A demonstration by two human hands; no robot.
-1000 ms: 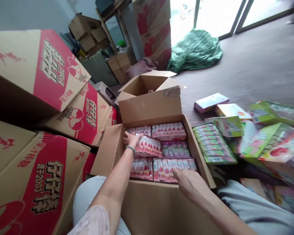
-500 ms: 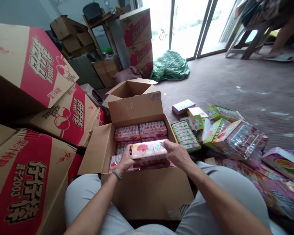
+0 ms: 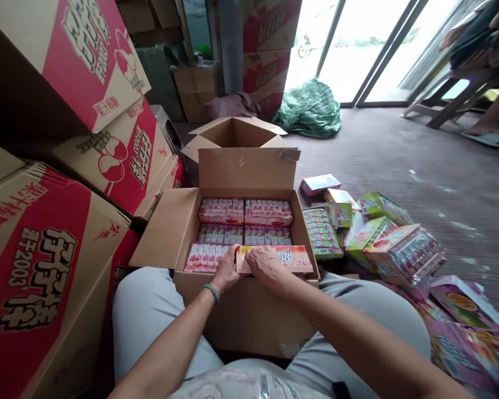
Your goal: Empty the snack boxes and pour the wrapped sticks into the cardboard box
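A pink and orange candy box (image 3: 297, 258) with a clear pack window hidden from me sits tilted at the near right of an open carton (image 3: 249, 310). My left hand (image 3: 227, 270) closes around its left end. Bent fingers of my right hand (image 3: 266, 265) press on its printed face, close beside the left hand; their tips are partly hidden. Inside the carton, pink candy packs (image 3: 221, 209) and purple-green ones (image 3: 268, 235) lie in rows. Another pink pack (image 3: 203, 257) is just left of my left hand.
Several green, pink and purple candy boxes (image 3: 403, 252) are heaped on the floor to the right. Big red-printed cartons (image 3: 41, 266) stack up at left. Beyond the carton stand another open box (image 3: 235, 133) and a green sack (image 3: 310, 111). Someone's leg (image 3: 488, 113) shows by a stool (image 3: 444, 97).
The candy box has gone down into the carton's near right corner. My right hand has shifted from its right end to its left part. The view has tipped downward and turned.
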